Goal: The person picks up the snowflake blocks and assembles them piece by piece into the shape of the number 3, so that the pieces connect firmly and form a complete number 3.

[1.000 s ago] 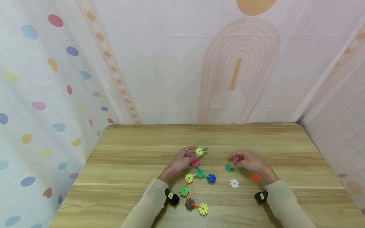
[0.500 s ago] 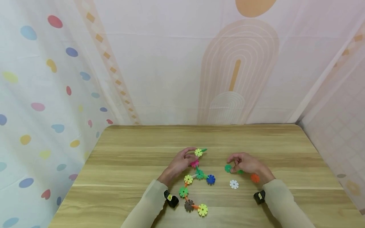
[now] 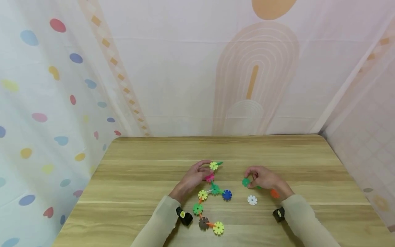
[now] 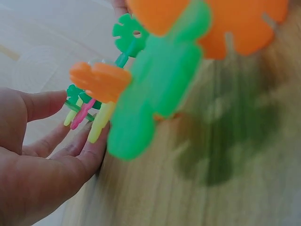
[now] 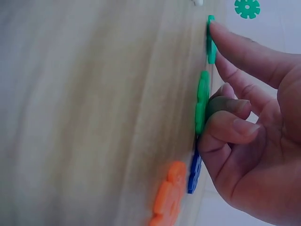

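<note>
From the head view, the left hand (image 3: 193,176) is resting at the upper end of the chain of snowflake discs (image 3: 210,195), fingertips closing lightly on the pink disc (image 3: 210,177) just below the yellow-green top disc (image 3: 213,166). The right hand (image 3: 265,178) is pinching a loose green disc (image 3: 246,182) flat against the table (image 3: 139,178). A white disc (image 3: 252,200) and an orange disc (image 3: 274,193) are lying just beside that hand. I judge that 1 loose piece is being picked up for joining; the next move is calling for lifting it and lining its slot with a slot on the chain. Open wood is lying between the 2 hands and beyond them; the table edges and the curtain (image 3: 46,103) are standing well apart from the work.

From the left wrist view, blurred green and orange discs are filling the frame, and the fingers (image 4: 47,141) are curling loosely beside thin disc edges; I cannot tell how firmly they are gripping.

From the right wrist view, the forefinger is pressing the edge of 1 green disc (image 5: 210,42) while the bent fingers (image 5: 230,127) are nipping a second green disc (image 5: 202,101), with a blue one (image 5: 194,174) and an orange one (image 5: 168,195) close below.
</note>
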